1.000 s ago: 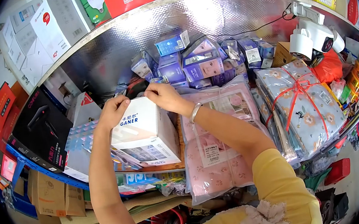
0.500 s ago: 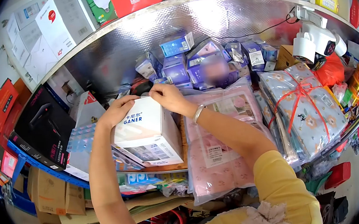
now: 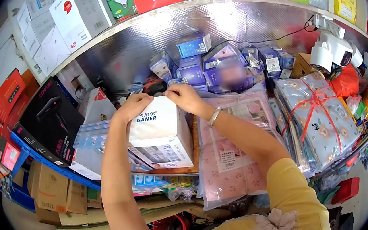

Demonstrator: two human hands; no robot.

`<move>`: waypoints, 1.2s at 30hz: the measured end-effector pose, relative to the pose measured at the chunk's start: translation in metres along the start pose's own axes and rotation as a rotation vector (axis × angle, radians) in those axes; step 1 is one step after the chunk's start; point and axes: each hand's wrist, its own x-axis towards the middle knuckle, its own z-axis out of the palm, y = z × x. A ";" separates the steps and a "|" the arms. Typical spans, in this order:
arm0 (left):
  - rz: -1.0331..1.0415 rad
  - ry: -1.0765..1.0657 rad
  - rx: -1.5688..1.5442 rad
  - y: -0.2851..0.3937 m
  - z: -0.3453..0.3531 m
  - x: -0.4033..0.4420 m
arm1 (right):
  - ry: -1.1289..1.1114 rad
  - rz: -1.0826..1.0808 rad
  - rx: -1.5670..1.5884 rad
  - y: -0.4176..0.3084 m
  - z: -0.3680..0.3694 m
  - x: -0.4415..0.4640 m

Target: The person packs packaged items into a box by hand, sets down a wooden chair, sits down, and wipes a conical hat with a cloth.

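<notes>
One squarish box (image 3: 159, 133), lettering (image 3: 146, 117) upright

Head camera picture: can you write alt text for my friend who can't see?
A person's left hand and right hand are at the far top edge of a white GANER box. To its right lie a pink wrapped package and a flowered bundle tied with red ribbon; purple boxes sit behind.

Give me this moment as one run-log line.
left hand: at white GANER box, far top edge | right hand: same edge | right of box: pink plastic-wrapped pack
</notes>
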 end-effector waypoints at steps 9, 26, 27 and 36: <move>0.111 0.080 -0.132 -0.014 0.003 0.002 | 0.019 0.055 -0.017 -0.001 0.002 0.001; 0.080 0.077 -0.009 -0.032 0.002 0.024 | 0.020 0.063 -0.025 -0.021 -0.027 -0.026; 0.097 0.117 0.043 -0.036 0.004 0.025 | 0.014 0.016 0.003 -0.033 -0.037 -0.030; 0.327 0.651 0.412 0.013 0.018 -0.016 | 0.255 -0.432 -0.088 -0.175 -0.171 -0.154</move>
